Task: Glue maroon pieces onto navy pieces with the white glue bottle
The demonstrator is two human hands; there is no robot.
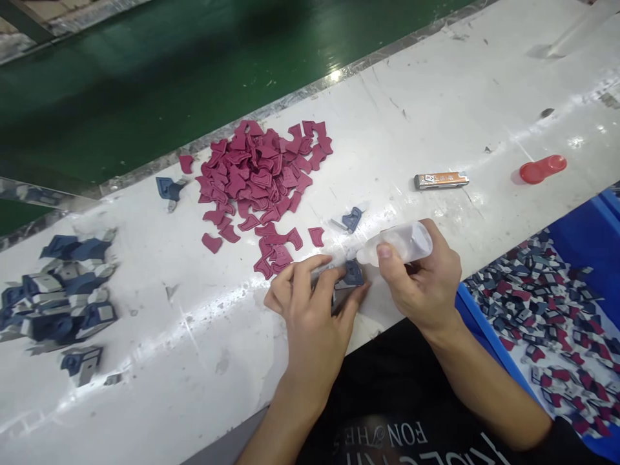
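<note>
My left hand (312, 303) pinches a small blue and grey piece (349, 276) against the white table (436, 97) near its front edge. My right hand (421, 278) is wrapped round a small clear squeeze bottle (402, 243), tilted so its nozzle points left and down at that piece. A pile of dark red shaped pieces (259, 174) lies just beyond my hands. One loose blue piece (352, 219) sits between the pile and the bottle.
Several blue and grey pieces (58, 290) are heaped at the table's left end, one more (169, 189) lies by the red pile. A lighter (440, 181) and a red cap (542, 169) lie at the right. A blue bin (595, 232) of mixed pieces stands at lower right.
</note>
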